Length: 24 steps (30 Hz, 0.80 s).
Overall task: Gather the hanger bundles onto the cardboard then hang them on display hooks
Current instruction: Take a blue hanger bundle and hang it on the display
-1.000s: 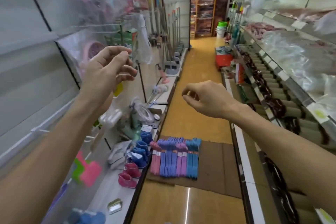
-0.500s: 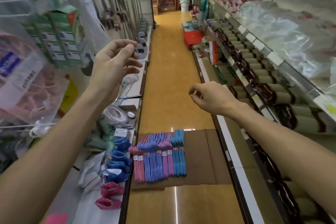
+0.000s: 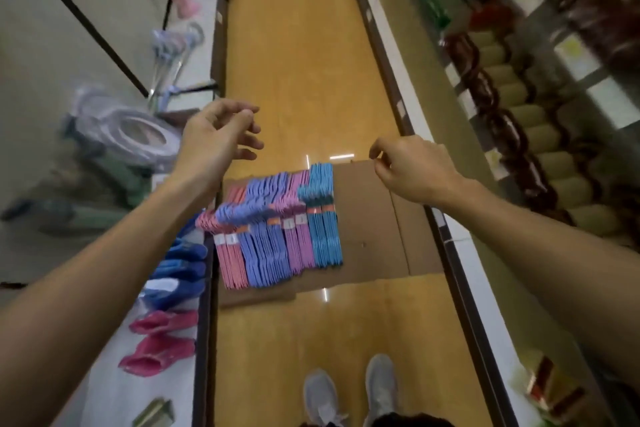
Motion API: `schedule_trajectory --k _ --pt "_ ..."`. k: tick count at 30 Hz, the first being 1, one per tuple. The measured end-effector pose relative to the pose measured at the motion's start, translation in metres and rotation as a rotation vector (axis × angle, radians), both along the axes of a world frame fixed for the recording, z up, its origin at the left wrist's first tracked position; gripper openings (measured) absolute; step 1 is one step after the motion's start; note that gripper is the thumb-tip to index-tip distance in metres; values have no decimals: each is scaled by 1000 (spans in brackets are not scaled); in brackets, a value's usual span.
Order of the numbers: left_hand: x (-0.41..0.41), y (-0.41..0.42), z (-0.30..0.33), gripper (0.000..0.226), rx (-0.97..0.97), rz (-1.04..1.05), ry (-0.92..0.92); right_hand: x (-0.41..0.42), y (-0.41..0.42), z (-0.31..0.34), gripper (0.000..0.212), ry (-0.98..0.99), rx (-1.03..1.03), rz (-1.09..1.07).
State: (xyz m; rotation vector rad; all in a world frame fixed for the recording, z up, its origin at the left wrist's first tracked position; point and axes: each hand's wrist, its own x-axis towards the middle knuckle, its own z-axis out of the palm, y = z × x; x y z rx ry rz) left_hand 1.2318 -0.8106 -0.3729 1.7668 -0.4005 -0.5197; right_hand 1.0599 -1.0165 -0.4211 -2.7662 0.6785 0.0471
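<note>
Both hands, left hand (image 3: 216,140) and right hand (image 3: 412,168), seemingly empty, fingers loosely curled above hanger bundles (image 3: 280,225) on cardboard (image 3: 374,236).

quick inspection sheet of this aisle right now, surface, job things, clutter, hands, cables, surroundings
surface: flat cardboard on the wooden aisle floor, its right part bare
job's things: hanger bundles, pink, purple and blue, lying side by side on the cardboard's left part
clutter: blue boots and pink boots on the left shelf base
grippers: left hand and right hand both above the cardboard, fingers loosely curled, holding nothing
cables: nothing seen
surroundings: shelf of brown and tan rolled goods on the right; person's grey shoes on the floor
</note>
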Motion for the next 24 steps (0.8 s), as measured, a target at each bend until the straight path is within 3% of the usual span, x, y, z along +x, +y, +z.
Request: schedule_trajectory --k 9,15,24 --pt "9 -33 -253 14 124 -19 56 7 -36 -247 25 135 142 -105" --pt "28 -55 -377 15 27 125 153 27 -43 -398 27 112 279 -193" --pt "42 -83 -538 11 -53 214 213 64 -43 -540 25 152 311 -185"
